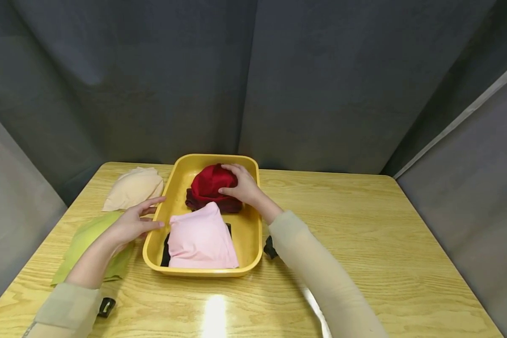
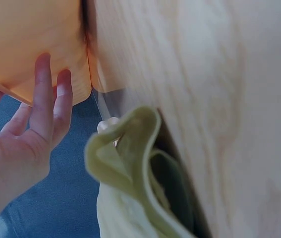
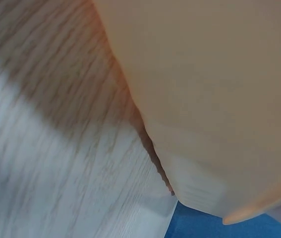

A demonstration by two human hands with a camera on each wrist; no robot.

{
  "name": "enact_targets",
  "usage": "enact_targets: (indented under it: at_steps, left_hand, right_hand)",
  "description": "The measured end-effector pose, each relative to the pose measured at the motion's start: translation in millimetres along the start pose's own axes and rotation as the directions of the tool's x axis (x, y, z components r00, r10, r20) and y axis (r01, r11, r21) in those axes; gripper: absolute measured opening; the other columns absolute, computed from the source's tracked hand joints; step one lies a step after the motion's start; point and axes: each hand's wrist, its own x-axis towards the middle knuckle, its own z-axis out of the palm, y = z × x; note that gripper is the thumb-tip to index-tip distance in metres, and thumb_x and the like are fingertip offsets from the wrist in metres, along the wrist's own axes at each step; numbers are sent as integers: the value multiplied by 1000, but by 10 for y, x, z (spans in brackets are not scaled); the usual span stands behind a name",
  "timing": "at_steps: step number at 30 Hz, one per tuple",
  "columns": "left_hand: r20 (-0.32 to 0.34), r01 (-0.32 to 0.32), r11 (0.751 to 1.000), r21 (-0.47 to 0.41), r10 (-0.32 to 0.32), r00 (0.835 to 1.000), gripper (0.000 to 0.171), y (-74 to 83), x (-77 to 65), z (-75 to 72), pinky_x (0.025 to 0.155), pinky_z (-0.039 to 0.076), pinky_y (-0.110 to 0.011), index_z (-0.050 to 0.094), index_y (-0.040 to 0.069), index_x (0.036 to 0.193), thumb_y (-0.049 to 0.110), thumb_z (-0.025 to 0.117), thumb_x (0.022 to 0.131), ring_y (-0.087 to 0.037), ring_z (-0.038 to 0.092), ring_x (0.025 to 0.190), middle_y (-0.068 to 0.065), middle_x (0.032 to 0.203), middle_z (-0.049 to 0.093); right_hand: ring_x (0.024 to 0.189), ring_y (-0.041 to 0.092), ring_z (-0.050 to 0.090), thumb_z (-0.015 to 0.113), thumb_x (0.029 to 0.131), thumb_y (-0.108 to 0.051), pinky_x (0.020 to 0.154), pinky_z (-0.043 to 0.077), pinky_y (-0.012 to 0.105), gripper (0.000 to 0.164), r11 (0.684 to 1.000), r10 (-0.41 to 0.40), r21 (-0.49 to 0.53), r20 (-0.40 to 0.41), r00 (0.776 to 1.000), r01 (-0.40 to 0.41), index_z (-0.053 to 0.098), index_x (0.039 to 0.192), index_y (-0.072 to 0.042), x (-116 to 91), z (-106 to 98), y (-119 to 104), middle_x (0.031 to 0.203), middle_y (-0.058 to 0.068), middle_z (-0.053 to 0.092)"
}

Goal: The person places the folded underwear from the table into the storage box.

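Note:
A yellow bin (image 1: 247, 239) stands on the table. My right hand (image 1: 242, 188) reaches over its right side, thumb and fingers spread around the right side of a red rounded cloth (image 1: 209, 183). That cloth sits on a dark maroon cloth (image 1: 226, 205) inside the bin. Nearer the front of the bin lies a folded pink cloth (image 1: 200, 239), with black edges showing under it. My left hand (image 1: 131, 224) is at the left rim, fingers loosely extended; in the left wrist view its fingertips are right at the outer wall. The bin wall hides the right hand in the right wrist view.
Left of the bin lie a cream cloth (image 1: 135, 188) and a yellow-green cloth (image 1: 84, 239) on the wooden table (image 1: 363, 234). Small black pieces (image 1: 270, 248) show beside each forearm. Dark grey curtains (image 1: 312, 84) hang behind the table.

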Motion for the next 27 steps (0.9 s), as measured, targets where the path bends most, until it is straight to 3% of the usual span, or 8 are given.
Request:
enact_targets:
  at_steps: [14,21,27]
  left_hand:
    - [0,11,1000,-7,-11,1000,73,-6,-13,-18,68,53,-31,26,14,150,9,65,88,-19,59,92,-26,137,37]
    - [-8,30,1000,4,-30,1000,72,-11,-12,-23,68,53,-32,27,16,150,10,65,88,-22,59,91,-25,137,36]
    - [-12,28,1000,7,-28,1000,72,-18,6,-19,67,53,-32,28,16,149,11,66,88,-20,58,91,-25,138,36]
  right_hand:
    - [136,22,30,75,81,-28,111,29,39,71,997,-67,21,-22,997,68,40,143,-19,-219,-105,-84,147,7,35]
    - [127,30,39,75,81,-20,102,39,44,69,986,-152,59,-69,986,156,43,140,-8,-348,-178,-116,144,14,39]
    - [135,25,34,72,84,-20,110,29,44,66,988,-129,79,-83,988,135,43,141,-10,-489,-252,-129,146,9,39]
